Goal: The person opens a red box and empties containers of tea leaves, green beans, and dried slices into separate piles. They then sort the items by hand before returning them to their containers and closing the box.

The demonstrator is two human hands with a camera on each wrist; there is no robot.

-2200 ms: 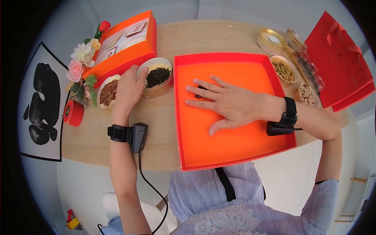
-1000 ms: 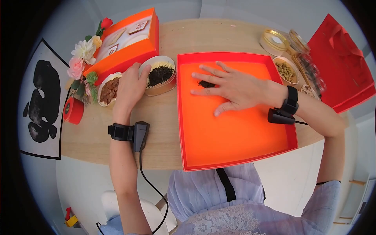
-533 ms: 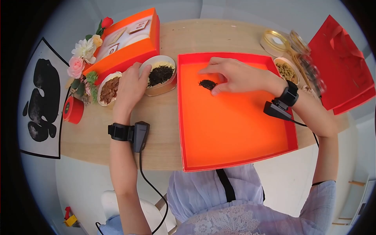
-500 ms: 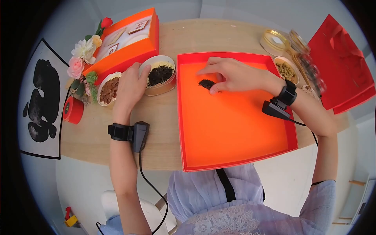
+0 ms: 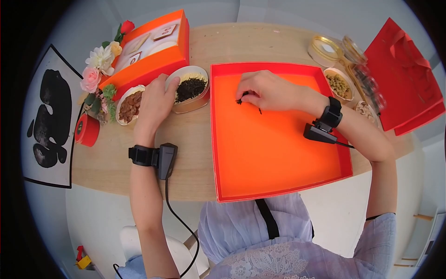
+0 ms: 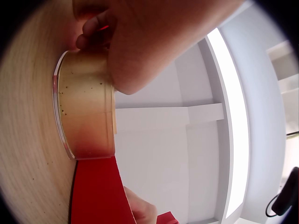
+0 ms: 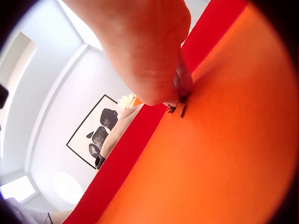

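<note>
My right hand (image 5: 269, 89) is low over the orange floor of a shallow red tray (image 5: 213, 153), near its far left part. Its thumb and fingers pinch dark, thin, dried tea leaves (image 7: 183, 111), and a few bits stick out below the fingertips. My left hand (image 5: 155, 100) is at the left side of a tub (image 6: 86, 112) of the same dark leaves (image 5: 189, 88), thumb at the rim, fingers bent down beside its wall. Left of this hand sits a tub with brown dried pieces (image 5: 131, 107).
An orange-red gift box (image 5: 153, 69) and artificial flowers (image 5: 100, 60) stand at the back left, with a small red tin (image 5: 87, 131) in front. On the right are a tub of green buds (image 5: 339, 84), a tub of pale nuts (image 5: 364, 109), gold-rimmed containers (image 5: 325, 49) and a red bag (image 5: 402, 88).
My right hand was spread flat over the leaves in the tray. Its fingers have drawn together and now pinch the small heap. The left hand has stayed at the tub.
</note>
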